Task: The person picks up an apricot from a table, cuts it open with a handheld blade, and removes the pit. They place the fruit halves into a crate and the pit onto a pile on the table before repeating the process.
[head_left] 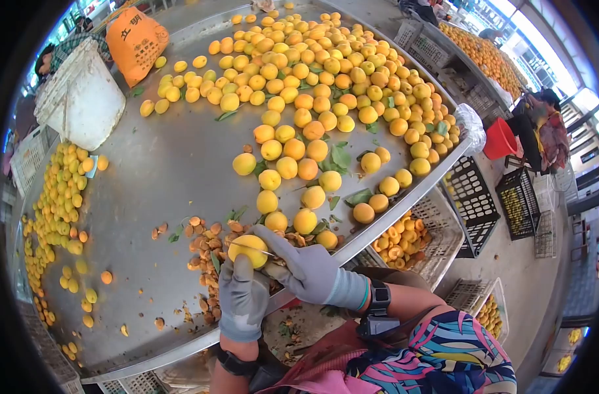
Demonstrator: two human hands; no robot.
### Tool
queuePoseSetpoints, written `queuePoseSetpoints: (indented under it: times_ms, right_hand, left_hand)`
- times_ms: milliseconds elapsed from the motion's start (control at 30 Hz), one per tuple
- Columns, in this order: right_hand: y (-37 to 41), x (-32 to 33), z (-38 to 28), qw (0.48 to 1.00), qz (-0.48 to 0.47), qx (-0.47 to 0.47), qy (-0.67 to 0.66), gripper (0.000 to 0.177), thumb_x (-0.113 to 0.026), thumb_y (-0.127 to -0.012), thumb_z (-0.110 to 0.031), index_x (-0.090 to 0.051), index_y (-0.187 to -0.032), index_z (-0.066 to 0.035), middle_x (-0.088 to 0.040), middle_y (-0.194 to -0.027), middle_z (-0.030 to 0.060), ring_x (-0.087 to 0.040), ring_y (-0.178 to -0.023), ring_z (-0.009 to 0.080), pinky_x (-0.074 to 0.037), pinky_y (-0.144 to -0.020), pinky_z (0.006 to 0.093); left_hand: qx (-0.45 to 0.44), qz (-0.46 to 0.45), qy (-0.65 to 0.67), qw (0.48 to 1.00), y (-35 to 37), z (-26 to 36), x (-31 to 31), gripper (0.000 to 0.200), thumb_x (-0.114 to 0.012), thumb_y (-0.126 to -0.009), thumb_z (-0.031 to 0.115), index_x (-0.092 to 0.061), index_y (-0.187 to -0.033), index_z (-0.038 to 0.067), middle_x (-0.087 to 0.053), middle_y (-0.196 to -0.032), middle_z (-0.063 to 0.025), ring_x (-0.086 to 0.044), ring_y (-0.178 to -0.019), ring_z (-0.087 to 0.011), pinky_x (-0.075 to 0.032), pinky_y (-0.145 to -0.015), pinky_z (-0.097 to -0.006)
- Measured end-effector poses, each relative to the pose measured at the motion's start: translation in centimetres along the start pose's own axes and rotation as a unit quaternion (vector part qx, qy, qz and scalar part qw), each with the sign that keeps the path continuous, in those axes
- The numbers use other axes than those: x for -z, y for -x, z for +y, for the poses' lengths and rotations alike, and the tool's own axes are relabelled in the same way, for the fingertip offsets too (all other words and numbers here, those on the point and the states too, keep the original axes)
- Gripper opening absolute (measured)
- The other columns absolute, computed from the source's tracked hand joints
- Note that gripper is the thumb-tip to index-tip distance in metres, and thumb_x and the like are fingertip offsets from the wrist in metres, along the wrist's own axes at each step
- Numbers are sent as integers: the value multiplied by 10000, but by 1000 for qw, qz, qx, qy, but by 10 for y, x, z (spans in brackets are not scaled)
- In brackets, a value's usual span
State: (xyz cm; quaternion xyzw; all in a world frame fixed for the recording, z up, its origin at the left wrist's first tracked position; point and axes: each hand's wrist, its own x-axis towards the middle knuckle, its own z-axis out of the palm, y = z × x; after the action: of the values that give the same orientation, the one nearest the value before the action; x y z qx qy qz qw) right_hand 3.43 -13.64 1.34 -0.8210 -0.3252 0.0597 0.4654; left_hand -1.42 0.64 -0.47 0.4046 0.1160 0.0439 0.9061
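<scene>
Apricot, one, yellow: held at the near edge of the metal table, beside a scatter of brown pits. Left hand: gloved, fingers curled around the fruit's underside. Right hand: gloved, folded about what I take for a thin blade lying across the fruit; its handle I cannot make out. Handling, my judgement: light, ripe-firm, easily bruised, slippery once juicy; best cradled low, clear of the edge. Surface: grey, smooth, rimmed, bearing loose fruit and leaves. Room: white crate of halved fruit, red bucket, orange sack, seated person at far right.
</scene>
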Motion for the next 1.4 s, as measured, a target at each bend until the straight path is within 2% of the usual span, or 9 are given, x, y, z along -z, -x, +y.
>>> queuePoseSetpoints:
  times_ms: [67, 133, 233, 467, 733, 833, 967, 1367, 1400]
  right_hand:
    - [-1, 6, 0, 996, -73, -47, 32, 681, -547, -888, -240, -202, -1459, -99, -557, -604, 123, -578, -525, 310, -431, -461, 400]
    - [-1, 10, 7, 995, -85, -23, 44, 674, -542, -895, -252, -204, -1459, -104, -558, -604, 120, -579, -528, 310, -430, -459, 399]
    - [-1, 4, 15, 993, -99, -9, 56, 669, -531, -905, -267, -195, -1463, -115, -563, -616, 120, -582, -538, 311, -430, -461, 396]
    - [-10, -1, 1, 996, -62, -17, 66, 682, -516, -913, -285, -161, -1470, -117, -595, -716, 149, -595, -580, 332, -451, -512, 404]
    - [-5, -1, 3, 992, -102, -38, 62, 682, -515, -918, -298, -163, -1468, -100, -588, -683, 138, -592, -560, 320, -442, -493, 402]
    - [-7, 2, -3, 993, -95, -35, 67, 679, -515, -919, -302, -172, -1466, -92, -581, -659, 130, -589, -546, 316, -437, -482, 400]
    - [-2, -1, -3, 995, -71, -28, 72, 691, -524, -908, -302, -176, -1466, -89, -570, -618, 121, -584, -529, 311, -433, -470, 398]
    - [7, -7, 0, 995, -56, -24, 79, 689, -531, -892, -296, -196, -1454, -76, -569, -611, 121, -581, -521, 306, -430, -463, 404]
    - [7, -8, 1, 995, -56, -24, 81, 689, -531, -892, -296, -196, -1454, -76, -569, -611, 121, -581, -521, 306, -430, -463, 404]
  left_hand:
    - [18, 26, -10, 999, 0, 7, 4, 600, -672, -859, 343, -465, -1305, 0, -557, -1210, -76, -545, -1076, -168, -432, -950, -304]
    - [-42, -33, -272, 961, 0, 25, 1, 533, -673, -866, 202, -461, -1312, 2, -552, -1231, -72, -549, -1083, -165, -427, -964, -302]
    - [-38, -25, -294, 955, -3, 20, 10, 517, -664, -873, 215, -471, -1305, 6, -565, -1217, -71, -559, -1064, -160, -437, -948, -296]
    - [37, 67, -136, 988, -2, 7, 13, 496, -631, -896, 276, -484, -1276, -7, -580, -1168, -78, -565, -1024, -148, -458, -901, -285]
    - [-63, -25, -323, 944, -1, 22, 10, 537, -667, -876, 235, -460, -1301, -20, -563, -1203, -84, -539, -1081, -145, -434, -939, -284]
    - [-46, -7, -203, 978, 1, 20, 3, 535, -660, -881, 246, -461, -1298, -22, -563, -1200, -82, -539, -1082, -147, -430, -947, -292]
    - [23, 41, -201, 978, 5, 8, 18, 476, -573, -925, 297, -476, -1271, -15, -585, -1149, -77, -558, -1022, -145, -449, -902, -282]
    - [-84, -6, -247, 965, 8, 11, 7, 511, -633, -888, 236, -470, -1299, -21, -572, -1191, -93, -552, -1055, -163, -443, -927, -288]
    - [-17, 26, -257, 966, 8, 11, 11, 517, -634, -886, 229, -466, -1305, -23, -565, -1204, -97, -551, -1061, -165, -440, -934, -289]
